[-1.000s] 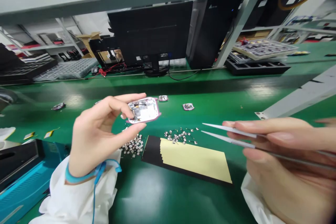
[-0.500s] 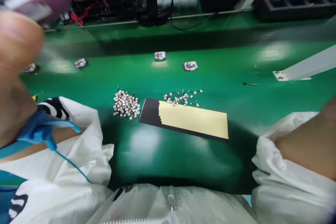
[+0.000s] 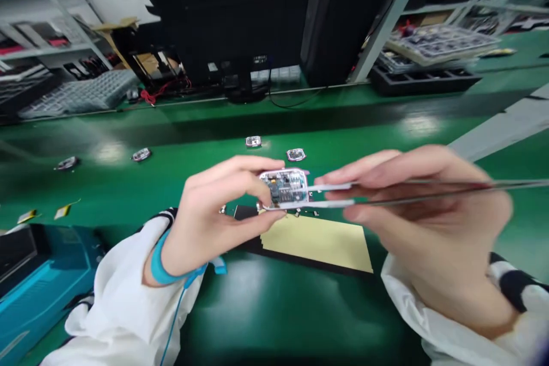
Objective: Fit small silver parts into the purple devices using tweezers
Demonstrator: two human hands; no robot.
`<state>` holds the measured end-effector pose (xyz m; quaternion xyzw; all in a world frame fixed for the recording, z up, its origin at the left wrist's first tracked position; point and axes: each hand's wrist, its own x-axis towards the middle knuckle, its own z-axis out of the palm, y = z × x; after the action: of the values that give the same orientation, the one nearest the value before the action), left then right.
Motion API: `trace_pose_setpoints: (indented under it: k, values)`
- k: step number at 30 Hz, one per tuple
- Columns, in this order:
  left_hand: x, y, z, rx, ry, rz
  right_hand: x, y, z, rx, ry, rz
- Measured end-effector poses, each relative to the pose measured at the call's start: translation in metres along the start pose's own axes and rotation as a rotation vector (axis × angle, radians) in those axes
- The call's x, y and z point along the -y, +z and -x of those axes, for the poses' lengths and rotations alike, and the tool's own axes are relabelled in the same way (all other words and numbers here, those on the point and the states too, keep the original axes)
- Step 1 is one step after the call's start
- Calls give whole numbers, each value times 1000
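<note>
My left hand [image 3: 223,206] grips a small device housing [image 3: 285,187] by its left edge, fingers above and thumb below. Its open face shows a circuit board inside a pale rim. In my right hand [image 3: 424,211] is a pair of tweezers [image 3: 369,193], its two pale tips apart and close to the housing's right side. Whether the tips touch the board I cannot tell. Below the hands lie yellow sheets [image 3: 317,246] on a dark backing. The small parts on the bench behind are mostly hidden by my hands.
More open housings lie farther back: one at centre [image 3: 253,141], one right of it [image 3: 295,154], two at left [image 3: 141,154]. A black monitor [image 3: 227,17] stands behind, with stacked trays [image 3: 441,46] at right. A blue box [image 3: 51,286] sits at lower left.
My left hand has come from the upper left to the middle with the housing. My right hand has come in from the right edge, now showing tweezers. The view has tilted up.
</note>
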<state>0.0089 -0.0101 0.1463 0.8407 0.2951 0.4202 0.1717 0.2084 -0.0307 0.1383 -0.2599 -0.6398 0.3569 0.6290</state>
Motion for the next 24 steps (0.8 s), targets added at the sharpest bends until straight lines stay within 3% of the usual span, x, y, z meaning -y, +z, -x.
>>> trace_pose_setpoints:
  k: [3, 13, 20, 24]
  values:
    - [2, 5, 4, -9, 5, 53, -8, 6, 2, 66, -42, 2]
    - [-2, 7, 7, -15, 12, 131, -8, 3, 6, 103, -79, 121]
    - [2, 10, 8, -41, 35, 161, -13, 8, 13, -5, -135, 118]
    - [1, 10, 7, -31, 52, 112, -11, 11, 11, -74, -97, 58]
